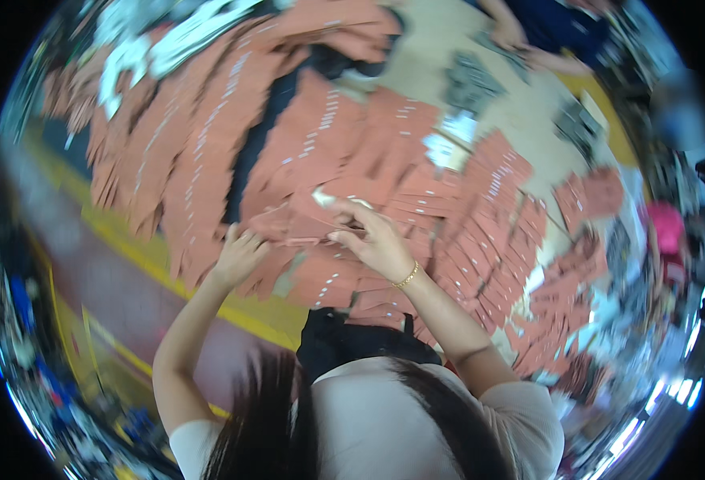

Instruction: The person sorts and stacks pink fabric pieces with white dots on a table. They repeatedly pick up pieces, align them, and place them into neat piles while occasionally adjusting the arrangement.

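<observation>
A coral-coloured fabric piece (pixel 292 222) stretches between my two hands, above many more like it. My left hand (pixel 242 256) is closed at the fabric's left edge, its fingertips blurred slightly against the cloth. On the other side my right hand (pixel 376 240), below a gold bracelet-wearing wrist, pinches the piece's right end between thumb and fingers. A small white patch (pixel 323 197) shows at the upper edge of the cloth. Underneath and around lie overlapping rows of coral fabric pieces (pixel 200 152) with small white tags or stickers along them.
White fabric (pixel 200 36) is heaped at the far left. Grey pieces (pixel 471 84) and papers (pixel 452 140) lie on the beige table (pixel 424 48). Across the table a person's hands (pixel 520 48) handle grey cloth. Yellow-lined floor (pixel 264 318) runs along the left.
</observation>
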A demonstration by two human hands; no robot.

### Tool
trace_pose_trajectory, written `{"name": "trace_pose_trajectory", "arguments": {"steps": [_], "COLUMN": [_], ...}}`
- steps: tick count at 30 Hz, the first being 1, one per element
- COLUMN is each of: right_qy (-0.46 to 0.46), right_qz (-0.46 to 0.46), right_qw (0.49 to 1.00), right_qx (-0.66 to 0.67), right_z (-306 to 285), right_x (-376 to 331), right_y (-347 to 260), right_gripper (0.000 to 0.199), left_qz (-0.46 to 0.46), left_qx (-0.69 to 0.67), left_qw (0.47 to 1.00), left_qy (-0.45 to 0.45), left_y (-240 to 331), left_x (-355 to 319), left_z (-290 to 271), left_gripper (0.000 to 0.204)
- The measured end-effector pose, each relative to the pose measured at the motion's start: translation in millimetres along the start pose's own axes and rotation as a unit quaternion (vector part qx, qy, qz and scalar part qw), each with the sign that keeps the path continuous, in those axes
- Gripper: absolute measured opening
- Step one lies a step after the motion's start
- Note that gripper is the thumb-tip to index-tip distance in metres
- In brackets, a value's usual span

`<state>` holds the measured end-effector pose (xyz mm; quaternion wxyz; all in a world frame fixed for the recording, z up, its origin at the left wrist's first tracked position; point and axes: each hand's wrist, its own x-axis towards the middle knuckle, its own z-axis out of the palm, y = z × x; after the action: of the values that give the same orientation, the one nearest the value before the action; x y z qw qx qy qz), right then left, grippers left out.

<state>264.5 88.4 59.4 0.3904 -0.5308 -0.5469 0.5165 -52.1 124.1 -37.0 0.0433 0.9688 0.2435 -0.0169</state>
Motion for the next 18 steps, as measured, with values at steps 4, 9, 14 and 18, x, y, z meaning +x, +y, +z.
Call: {"name": "trace_pose_trajectory", "arguments": {"steps": [4,9,14,18], "right_qy": [0.11,0.37,0.505,0.581], "right_qz": [0.001,0.005,-0.237,-0.352], "right_qw": [0.994,0.919,0.694,0.543], "right_qx": [-0.016,0.136,0.455,0.494], "right_z": [-85,-210,-348,-437], "right_x": [-27,-76,-121,-141], "right_y": [-5,30,98,194], "right_gripper": [0.028,0.027,0.029,0.031], "left_qz": [0.009,-0.049,-0.063,-0.07], "left_qx": [0.035,-0.008,0.04,0.067], "left_qw": [0.999,0.993,0.979,0.975], "left_qy": [-0.032,-0.108,-0.188,-0.199], "left_y": [-5,-5,-9,-6], "left_x": [18,29,44,56], "left_z": [6,4,15,25], "left_gripper": [0.026,0.031,0.031,0.031]}}
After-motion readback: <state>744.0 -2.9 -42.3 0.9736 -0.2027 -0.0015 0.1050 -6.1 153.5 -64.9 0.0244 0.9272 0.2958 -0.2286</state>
